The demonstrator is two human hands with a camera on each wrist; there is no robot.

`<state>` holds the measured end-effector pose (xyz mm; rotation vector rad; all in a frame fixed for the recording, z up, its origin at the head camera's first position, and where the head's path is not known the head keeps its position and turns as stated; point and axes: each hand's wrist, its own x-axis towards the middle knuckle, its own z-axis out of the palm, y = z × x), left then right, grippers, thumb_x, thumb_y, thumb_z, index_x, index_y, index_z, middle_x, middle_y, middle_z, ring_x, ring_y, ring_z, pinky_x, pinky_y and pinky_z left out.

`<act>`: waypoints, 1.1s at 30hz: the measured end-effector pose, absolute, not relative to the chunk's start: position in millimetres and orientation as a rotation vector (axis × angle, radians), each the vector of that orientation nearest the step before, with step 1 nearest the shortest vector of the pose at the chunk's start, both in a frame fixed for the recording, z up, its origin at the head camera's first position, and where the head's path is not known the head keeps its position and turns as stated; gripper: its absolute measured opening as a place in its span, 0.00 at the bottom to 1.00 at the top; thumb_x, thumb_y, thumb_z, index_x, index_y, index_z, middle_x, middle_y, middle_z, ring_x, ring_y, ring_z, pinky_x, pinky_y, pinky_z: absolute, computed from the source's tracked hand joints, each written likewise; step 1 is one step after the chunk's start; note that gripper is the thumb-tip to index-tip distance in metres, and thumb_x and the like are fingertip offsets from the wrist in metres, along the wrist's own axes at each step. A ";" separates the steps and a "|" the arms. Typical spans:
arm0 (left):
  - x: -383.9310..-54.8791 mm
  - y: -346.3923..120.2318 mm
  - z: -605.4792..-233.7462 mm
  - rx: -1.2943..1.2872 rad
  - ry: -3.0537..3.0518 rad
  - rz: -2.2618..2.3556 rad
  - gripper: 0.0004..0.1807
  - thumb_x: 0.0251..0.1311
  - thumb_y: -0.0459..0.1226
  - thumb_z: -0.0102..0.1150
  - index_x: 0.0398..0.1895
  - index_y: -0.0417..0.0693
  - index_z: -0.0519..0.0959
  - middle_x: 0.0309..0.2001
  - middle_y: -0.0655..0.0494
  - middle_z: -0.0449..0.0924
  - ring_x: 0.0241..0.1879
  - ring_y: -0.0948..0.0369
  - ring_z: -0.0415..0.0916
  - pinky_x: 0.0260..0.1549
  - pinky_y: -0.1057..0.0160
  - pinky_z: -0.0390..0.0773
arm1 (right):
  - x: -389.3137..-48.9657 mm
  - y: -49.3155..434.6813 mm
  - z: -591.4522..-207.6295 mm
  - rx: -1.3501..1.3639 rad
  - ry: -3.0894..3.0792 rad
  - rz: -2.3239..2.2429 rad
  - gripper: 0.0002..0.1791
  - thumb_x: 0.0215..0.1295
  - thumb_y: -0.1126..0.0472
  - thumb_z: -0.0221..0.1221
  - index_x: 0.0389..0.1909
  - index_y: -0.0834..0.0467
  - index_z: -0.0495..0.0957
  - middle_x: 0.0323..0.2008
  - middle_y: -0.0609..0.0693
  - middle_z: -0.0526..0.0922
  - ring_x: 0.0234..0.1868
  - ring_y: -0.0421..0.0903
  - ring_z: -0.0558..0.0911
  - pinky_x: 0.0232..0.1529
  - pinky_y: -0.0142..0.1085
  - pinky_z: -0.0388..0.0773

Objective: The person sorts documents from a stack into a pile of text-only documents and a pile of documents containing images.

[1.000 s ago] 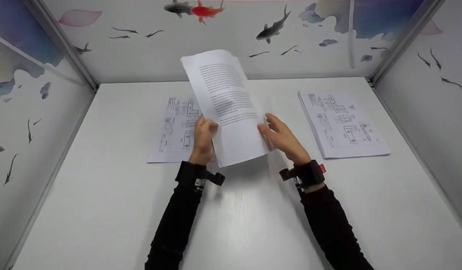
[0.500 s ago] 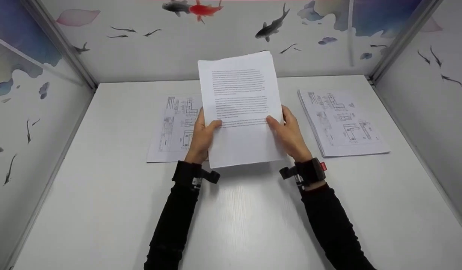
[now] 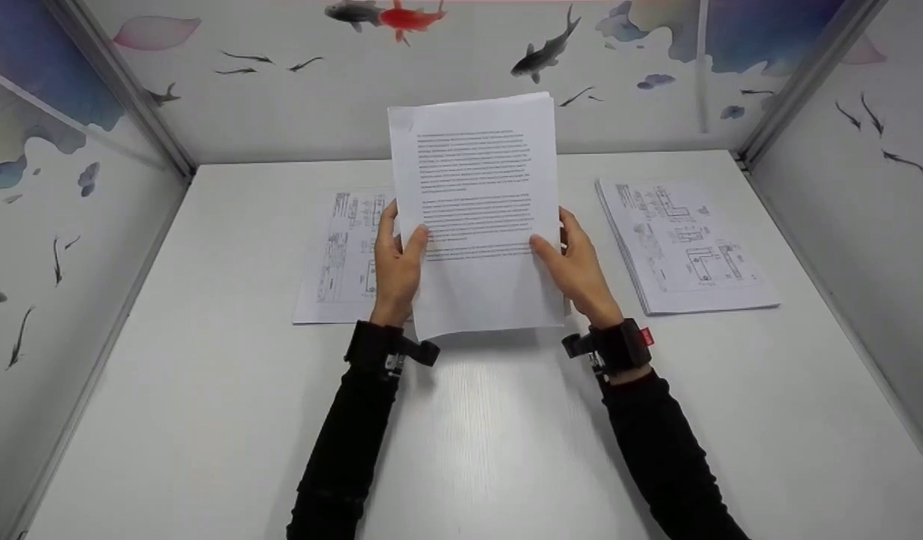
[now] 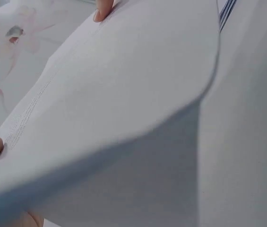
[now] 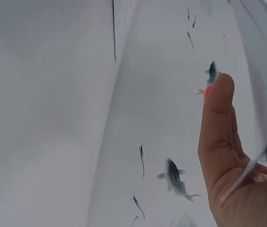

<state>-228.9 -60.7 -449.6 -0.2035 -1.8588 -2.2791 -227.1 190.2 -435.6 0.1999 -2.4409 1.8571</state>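
Note:
A small stack of printed sheets is held up above the middle of the table, text side facing me. My left hand grips its left edge, thumb on the front and fingers behind. On the opposite edge, my right hand holds it the same way. The left wrist view shows the paper's broad surface bowed along its lower edge, with a thumb on it at the left. In the right wrist view the hand has the paper's edge against the palm.
Partly behind the held sheets, a pile of technical drawings lies on the white table. A thicker pile of drawings lies at the right. Panels with painted fish enclose the table at the back and sides.
The sheets were twisted and leaning left; they now face me nearly straight and flatter. The right hand's grip has settled on the edge. Lately the stack has risen slightly.

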 end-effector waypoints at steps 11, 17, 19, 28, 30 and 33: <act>-230.7 -62.8 -448.1 -0.115 -1.750 -2.360 0.16 0.75 0.40 0.46 0.62 0.51 0.69 0.50 0.47 0.82 0.42 0.54 0.83 0.35 0.61 0.81 | -222.6 184.1 -433.4 0.283 -2.369 1.803 0.32 0.71 0.64 0.56 0.73 0.58 0.58 0.56 0.59 0.79 0.50 0.49 0.81 0.46 0.40 0.79; -229.3 -59.0 -447.9 -0.204 -1.982 -2.464 0.23 0.71 0.40 0.52 0.67 0.57 0.67 0.55 0.51 0.80 0.47 0.54 0.82 0.42 0.59 0.82 | -225.0 190.8 -430.1 0.179 -2.096 1.865 0.25 0.72 0.66 0.53 0.68 0.57 0.65 0.43 0.61 0.85 0.34 0.46 0.86 0.30 0.33 0.81; -227.3 -58.4 -448.0 -0.216 -2.061 -2.530 0.23 0.69 0.39 0.55 0.67 0.57 0.69 0.55 0.49 0.81 0.46 0.53 0.83 0.42 0.56 0.83 | -225.8 196.1 -428.7 0.136 -2.052 1.871 0.24 0.73 0.66 0.52 0.69 0.57 0.65 0.43 0.60 0.85 0.33 0.45 0.86 0.30 0.32 0.80; -224.9 -49.8 -449.8 -0.162 -2.181 -2.334 0.23 0.69 0.40 0.55 0.67 0.54 0.70 0.54 0.52 0.81 0.44 0.55 0.82 0.41 0.58 0.82 | -226.3 200.0 -430.6 0.215 -2.237 1.887 0.30 0.76 0.62 0.47 0.75 0.54 0.52 0.60 0.59 0.77 0.53 0.48 0.81 0.48 0.36 0.77; -225.5 -49.3 -449.3 -0.167 -2.128 -2.311 0.24 0.70 0.40 0.55 0.68 0.54 0.69 0.54 0.52 0.81 0.44 0.55 0.82 0.40 0.58 0.81 | -225.6 198.7 -430.9 0.265 -2.291 1.880 0.32 0.76 0.63 0.47 0.77 0.54 0.49 0.65 0.57 0.72 0.59 0.49 0.77 0.56 0.39 0.74; -226.1 -51.1 -450.3 -0.174 -2.063 -2.280 0.25 0.70 0.42 0.53 0.70 0.55 0.66 0.55 0.54 0.80 0.43 0.54 0.82 0.38 0.58 0.81 | -224.7 196.9 -431.7 0.306 -2.330 1.878 0.34 0.75 0.65 0.48 0.77 0.54 0.46 0.67 0.56 0.68 0.61 0.49 0.74 0.58 0.40 0.71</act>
